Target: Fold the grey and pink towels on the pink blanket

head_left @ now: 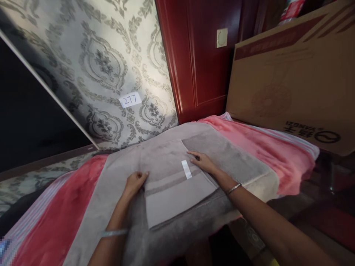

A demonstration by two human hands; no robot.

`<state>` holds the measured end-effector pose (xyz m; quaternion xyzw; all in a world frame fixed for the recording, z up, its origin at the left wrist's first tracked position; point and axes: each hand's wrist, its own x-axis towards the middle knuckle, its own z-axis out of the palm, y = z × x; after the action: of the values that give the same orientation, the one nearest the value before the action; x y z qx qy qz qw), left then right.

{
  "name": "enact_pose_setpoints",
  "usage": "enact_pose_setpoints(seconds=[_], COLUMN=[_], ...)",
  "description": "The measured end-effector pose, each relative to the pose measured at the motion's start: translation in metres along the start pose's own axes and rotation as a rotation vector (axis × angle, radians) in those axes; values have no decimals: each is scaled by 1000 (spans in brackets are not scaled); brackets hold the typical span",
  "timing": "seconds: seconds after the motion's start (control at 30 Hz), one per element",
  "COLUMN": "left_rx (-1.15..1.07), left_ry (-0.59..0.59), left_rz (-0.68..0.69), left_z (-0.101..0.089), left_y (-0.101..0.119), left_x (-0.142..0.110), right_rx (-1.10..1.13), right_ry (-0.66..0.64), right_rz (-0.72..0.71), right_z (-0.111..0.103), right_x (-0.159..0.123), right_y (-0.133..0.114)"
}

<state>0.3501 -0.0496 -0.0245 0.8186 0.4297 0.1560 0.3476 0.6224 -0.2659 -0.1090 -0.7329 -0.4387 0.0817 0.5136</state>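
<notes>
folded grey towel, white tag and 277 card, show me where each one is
folded grey towel (pixel 177 207), head view, on its plain lower panel
white tag (pixel 186 169), head view, on the middle of the tag
277 card (pixel 130 99), head view, on the handwritten digits

This is a room in a private home, judging by the household furnishings around the dark red panelled wooden door (pixel 205 55). To the left of the door runs a wall of grey-and-cream damask wallpaper (pixel 105 62) with a small white paper label (pixel 130 99) marked 277, and to its right a large cardboard carton (pixel 288 81) leans, as in a room also used for storage. In front of the door lies soft bedding, a pink fleece blanket (pixel 283 155), with a folded grey towel (pixel 166 184) on top, though what lies beneath cannot be seen.
</notes>
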Motion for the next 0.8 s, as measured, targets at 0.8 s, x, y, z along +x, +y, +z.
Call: enact_pose_setpoints(seconds=[0.8], left_rx=[-182], left_ry=[-35], left_rz=[-92], left_z=[-3], left_y=[-7], left_x=[-5], right_rx=[25], right_ry=[-16], right_rz=[-26], right_z=[4], right_x=[-2], right_y=[3])
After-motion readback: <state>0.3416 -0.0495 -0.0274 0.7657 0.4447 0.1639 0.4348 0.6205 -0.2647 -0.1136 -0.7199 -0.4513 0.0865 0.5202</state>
